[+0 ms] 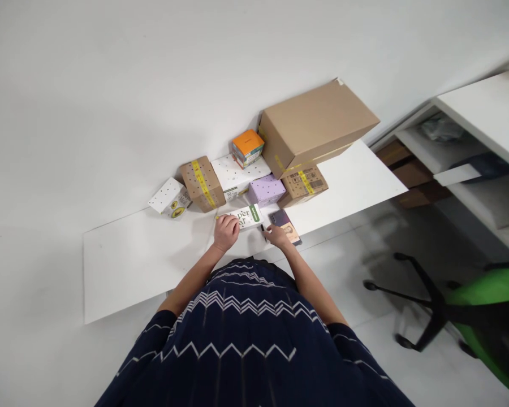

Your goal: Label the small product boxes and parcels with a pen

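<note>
My left hand (pixel 226 232) lies closed over the left end of a white carton (pixel 249 216) with green and black lettering, which rests on the white table. My right hand (pixel 275 235) is just right of that carton, fingers pinched on a thin black pen-like object (pixel 263 228); its exact kind is too small to make out. Beside the right hand lies a phone (pixel 289 227) with a picture on its back, partly covered by the hand. A lilac box (pixel 266 190) stands just behind the white carton.
A large brown carton (pixel 318 121) stands against the wall, with an orange box (pixel 247 148) to its left. Smaller taped brown boxes (pixel 202 183) and a white avocado-print box (pixel 171 198) stand along the table (pixel 127 265). To the right are a shelf unit (pixel 483 113) and a green chair (pixel 487 299).
</note>
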The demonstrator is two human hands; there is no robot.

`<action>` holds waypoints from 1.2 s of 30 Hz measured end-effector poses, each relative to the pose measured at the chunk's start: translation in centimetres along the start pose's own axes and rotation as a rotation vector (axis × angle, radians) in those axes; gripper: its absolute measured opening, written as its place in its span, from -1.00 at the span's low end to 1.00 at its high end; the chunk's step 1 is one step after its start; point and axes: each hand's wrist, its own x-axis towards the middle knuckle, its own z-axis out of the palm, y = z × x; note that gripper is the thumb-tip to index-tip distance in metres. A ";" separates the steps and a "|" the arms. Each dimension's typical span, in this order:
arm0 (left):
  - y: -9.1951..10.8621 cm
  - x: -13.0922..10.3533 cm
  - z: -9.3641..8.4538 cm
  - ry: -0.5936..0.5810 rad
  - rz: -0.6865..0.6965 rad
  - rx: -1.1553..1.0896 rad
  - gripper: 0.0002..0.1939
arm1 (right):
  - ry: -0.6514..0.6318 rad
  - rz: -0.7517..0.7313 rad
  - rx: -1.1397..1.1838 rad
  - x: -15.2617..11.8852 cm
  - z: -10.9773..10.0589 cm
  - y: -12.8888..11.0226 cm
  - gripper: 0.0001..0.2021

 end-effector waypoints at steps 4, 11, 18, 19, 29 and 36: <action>-0.2 0.0 0.0 0.007 0.009 -0.003 -0.84 | 0.297 0.089 -0.084 -0.5 -0.6 1.3 -0.53; -0.5 0.0 0.1 0.001 0.010 -0.019 -0.81 | 0.331 0.157 -0.199 -0.9 0.7 3.7 -0.26; 0.0 0.0 0.4 0.003 -0.002 -0.021 -0.83 | 0.330 0.120 -0.045 -2.0 0.0 4.6 -0.36; 0.0 0.0 0.4 -0.004 -0.012 -0.029 -0.82 | 0.319 0.134 0.077 -2.3 -0.2 4.7 -0.37; 0.4 0.1 0.3 -0.017 -0.040 -0.035 -0.79 | -0.182 -0.053 1.564 -10.6 -3.7 1.2 -0.47; 0.1 0.0 0.3 -0.020 -0.034 -0.004 -0.81 | -0.454 -0.161 1.609 -15.9 -6.6 -6.3 -0.41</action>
